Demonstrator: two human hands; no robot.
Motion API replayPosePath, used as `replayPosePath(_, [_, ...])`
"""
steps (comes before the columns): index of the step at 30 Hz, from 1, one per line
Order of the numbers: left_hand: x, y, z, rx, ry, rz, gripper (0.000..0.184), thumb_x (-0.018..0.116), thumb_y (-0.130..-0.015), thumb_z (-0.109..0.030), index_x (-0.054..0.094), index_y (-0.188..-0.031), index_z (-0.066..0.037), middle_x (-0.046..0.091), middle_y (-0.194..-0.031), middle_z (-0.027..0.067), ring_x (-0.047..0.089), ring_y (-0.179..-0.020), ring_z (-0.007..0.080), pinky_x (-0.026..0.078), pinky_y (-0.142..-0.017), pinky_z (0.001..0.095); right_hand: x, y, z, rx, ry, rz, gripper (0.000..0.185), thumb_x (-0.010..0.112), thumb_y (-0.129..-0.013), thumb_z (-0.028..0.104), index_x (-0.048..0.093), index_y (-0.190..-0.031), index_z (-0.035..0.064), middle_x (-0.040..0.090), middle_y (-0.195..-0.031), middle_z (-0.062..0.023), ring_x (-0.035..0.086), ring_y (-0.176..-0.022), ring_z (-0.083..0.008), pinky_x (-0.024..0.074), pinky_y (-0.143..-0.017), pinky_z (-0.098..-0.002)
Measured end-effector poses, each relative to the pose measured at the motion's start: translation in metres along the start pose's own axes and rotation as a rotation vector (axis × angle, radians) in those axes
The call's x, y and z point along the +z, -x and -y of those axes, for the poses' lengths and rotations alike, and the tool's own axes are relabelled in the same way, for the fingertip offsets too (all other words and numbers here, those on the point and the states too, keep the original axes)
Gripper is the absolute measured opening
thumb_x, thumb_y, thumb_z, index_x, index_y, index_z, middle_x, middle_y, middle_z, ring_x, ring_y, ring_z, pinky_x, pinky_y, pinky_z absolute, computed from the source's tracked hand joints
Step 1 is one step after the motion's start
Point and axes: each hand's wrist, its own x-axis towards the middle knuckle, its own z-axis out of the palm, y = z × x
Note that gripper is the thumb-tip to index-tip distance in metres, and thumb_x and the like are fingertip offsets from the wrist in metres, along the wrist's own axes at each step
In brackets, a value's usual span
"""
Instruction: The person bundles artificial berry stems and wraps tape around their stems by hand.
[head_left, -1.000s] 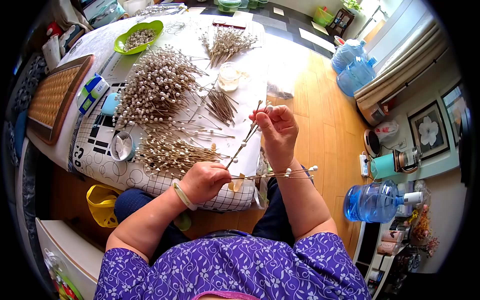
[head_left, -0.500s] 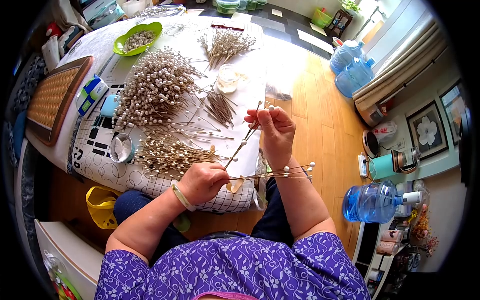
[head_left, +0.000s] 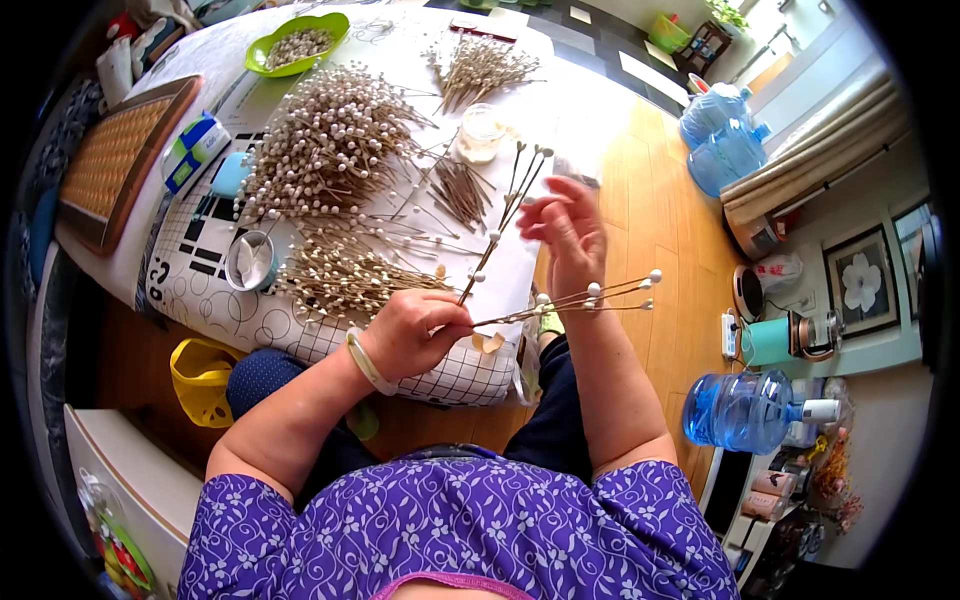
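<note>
My left hand [head_left: 420, 330], with a pale bangle [head_left: 368, 362] at its wrist, pinches the lower ends of thin brown stems with white buds. One group of these budded stems [head_left: 497, 233] slants up and away; another group [head_left: 590, 295] points right, passing over my right forearm. My right hand [head_left: 570, 240] is raised just right of the upright stems, slightly blurred, its fingers apart and nothing visible in them. Nearest my left hand on the table lies a pile of stems with small cream buds [head_left: 350, 275]. Behind it is a larger heap of white-budded stems [head_left: 330, 145].
On the table [head_left: 290, 345] are a bundle of bare sticks [head_left: 460, 195], an open jar [head_left: 480, 135], a small tub [head_left: 250, 262], a green bowl [head_left: 262, 62] of buds and another stem bunch [head_left: 480, 70]. Big water bottles [head_left: 740, 410] stand to the right.
My right hand has come off the upright stem tips and moved slightly right, its fingers opening. My left hand still holds the stems. The view has shifted a little.
</note>
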Motion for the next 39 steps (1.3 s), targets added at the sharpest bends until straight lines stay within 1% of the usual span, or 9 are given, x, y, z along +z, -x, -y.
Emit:
replayPosePath(3, [-0.006,-0.002,-0.003,-0.035,0.098,-0.043,0.007,0.063,-0.069,0.002,0.058,-0.071,-0.001,0.061,-0.069,0.0099,0.059,-0.062,0.0243,0.047,-0.055,0.0296,0.005,0.007,0.005,0.395,0.049,0.309,0.019,0.055,-0.079,0.009,0.06,-0.094,-0.0011,0.059,-0.08,-0.005,0.052,-0.061,-0.0082,0.0422,-0.055,-0.0202])
replayPosePath(6, [-0.009,-0.001,-0.003,-0.081,0.146,-0.036,0.007,0.065,-0.068,0.001,0.058,-0.071,-0.002,0.061,-0.069,0.0094,0.059,-0.063,0.0234,0.047,-0.057,0.0294,0.011,0.012,-0.003,0.489,-0.003,0.51,0.021,0.062,-0.079,0.01,0.061,-0.096,-0.0011,0.059,-0.073,0.0009,0.05,-0.061,-0.0038,0.0412,-0.056,-0.0171])
replayPosePath(16, [-0.017,0.003,-0.001,-0.113,0.325,-0.05,0.007,0.065,-0.07,0.002,0.059,-0.072,-0.001,0.062,-0.07,0.0076,0.06,-0.065,0.0175,0.047,-0.06,0.0269,0.018,0.009,-0.02,0.638,-0.131,0.549,0.018,0.067,-0.075,0.011,0.061,-0.088,0.0006,0.063,-0.08,-0.0047,0.057,-0.063,-0.0086,0.0473,-0.057,-0.0221])
replayPosePath(25, [-0.012,0.003,0.002,-0.187,0.481,-0.049,0.007,0.066,-0.068,0.001,0.06,-0.072,-0.001,0.061,-0.068,0.0068,0.058,-0.063,0.0133,0.047,-0.059,0.0251,0.022,0.011,-0.014,0.618,-0.156,0.573,0.015,0.066,-0.077,0.013,0.058,-0.077,-0.0002,0.059,-0.068,-0.0041,0.053,-0.054,-0.0086,0.0436,-0.049,-0.022])
replayPosePath(28, [-0.015,0.006,0.005,-0.219,0.444,-0.016,0.007,0.066,-0.07,0.001,0.06,-0.073,0.0,0.06,-0.069,0.0056,0.057,-0.065,0.0121,0.047,-0.061,0.024,0.023,0.012,-0.017,0.541,-0.041,0.544,0.014,0.063,-0.079,0.012,0.057,-0.079,-0.0006,0.058,-0.068,-0.0033,0.055,-0.058,-0.009,0.0458,-0.053,-0.0218])
replayPosePath(30, [-0.019,0.003,0.004,-0.337,0.532,0.047,0.005,0.062,-0.073,0.003,0.057,-0.072,0.001,0.062,-0.08,0.0093,0.06,-0.075,0.0142,0.048,-0.068,0.026,0.026,0.014,-0.016,0.475,-0.017,0.518,0.013,0.062,-0.079,0.012,0.057,-0.08,-0.0007,0.058,-0.069,-0.0033,0.055,-0.059,-0.0093,0.0461,-0.055,-0.0222])
replayPosePath(35, [-0.019,0.008,0.012,-0.309,0.752,0.027,0.004,0.06,-0.076,0.004,0.058,-0.079,0.003,0.061,-0.092,0.0123,0.058,-0.087,0.0176,0.047,-0.077,0.0283,0.021,0.011,-0.021,0.37,-0.049,0.395,0.011,0.061,-0.08,0.01,0.058,-0.081,-0.0005,0.058,-0.072,-0.0025,0.054,-0.063,-0.0092,0.0451,-0.058,-0.023])
replayPosePath(37, [-0.02,0.01,0.015,-0.436,0.725,-0.143,0.006,0.059,-0.077,0.004,0.059,-0.083,0.003,0.061,-0.095,0.012,0.057,-0.09,0.0167,0.047,-0.079,0.0284,0.014,0.006,-0.013,0.369,0.013,0.329,0.004,0.06,-0.079,0.002,0.057,-0.078,-0.0002,0.057,-0.072,-0.0008,0.052,-0.068,-0.0072,0.0441,-0.065,-0.02])
replayPosePath(39, [-0.021,0.007,0.018,-0.399,0.702,-0.212,0.007,0.059,-0.078,0.002,0.06,-0.085,0.003,0.062,-0.088,0.0101,0.058,-0.082,0.0139,0.048,-0.074,0.0253,0.012,0.004,-0.013,0.337,-0.079,0.305,0.006,0.062,-0.078,0.002,0.056,-0.075,0.0003,0.056,-0.081,-0.0029,0.052,-0.074,-0.0082,0.0437,-0.07,-0.0211])
